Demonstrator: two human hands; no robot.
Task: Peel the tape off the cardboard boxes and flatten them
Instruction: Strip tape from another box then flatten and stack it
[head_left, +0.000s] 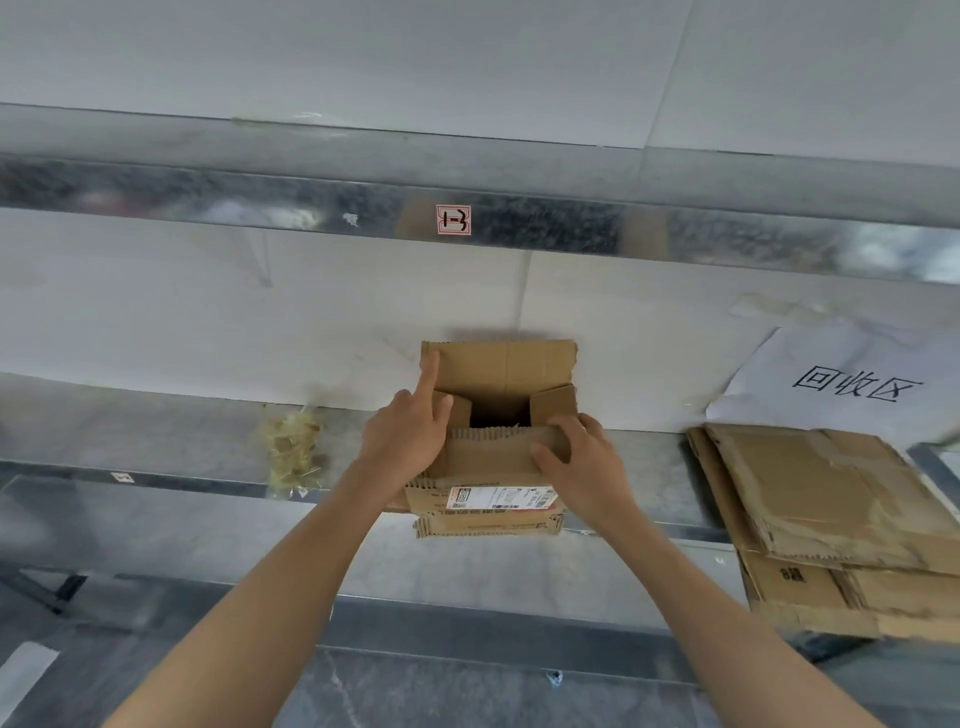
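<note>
A small brown cardboard box (498, 415) stands on the metal shelf (156, 431), its top flaps open and a white shipping label (498, 498) on its near side. My left hand (410, 431) rests at the box's left side, with the index finger stretched up along the raised far flap (504, 364). My right hand (576, 457) grips the torn near flap (488, 452) at its right end, thumb on the front and fingers curled over the edge. The inside of the box is dark.
A stack of flattened cardboard (831, 519) lies on the shelf at the right, under a white paper sign (852, 384) on the wall. A clear bag of scraps (293, 452) sits left of the box. A metal beam with a small label (453, 219) runs above.
</note>
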